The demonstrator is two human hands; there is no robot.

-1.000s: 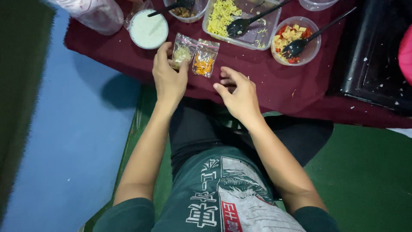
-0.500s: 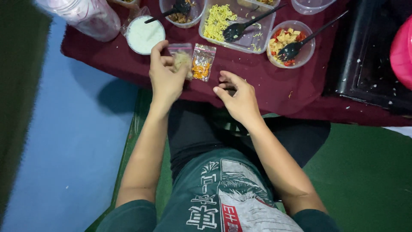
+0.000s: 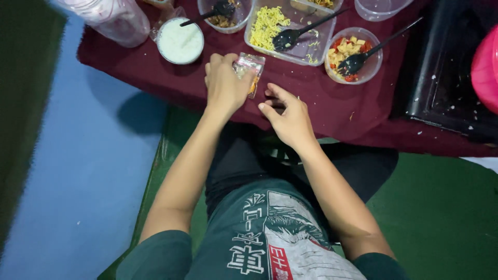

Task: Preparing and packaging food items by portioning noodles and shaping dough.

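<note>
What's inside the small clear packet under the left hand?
Orange-yellow snack bits show at the lower end of the small clear packet. The left hand covers its left part, so the rest of the contents is hidden. The right hand rests apart.

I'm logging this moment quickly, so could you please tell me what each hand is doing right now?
Left hand: closed on a small clear packet.
Right hand: open, empty, resting on the red cloth.

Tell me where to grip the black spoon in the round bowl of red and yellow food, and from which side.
Grip the black spoon by its bare handle, coming from the upper right. Its scoop is buried in the food of the round bowl, while the handle slants up over the rim, clear of everything.
</note>
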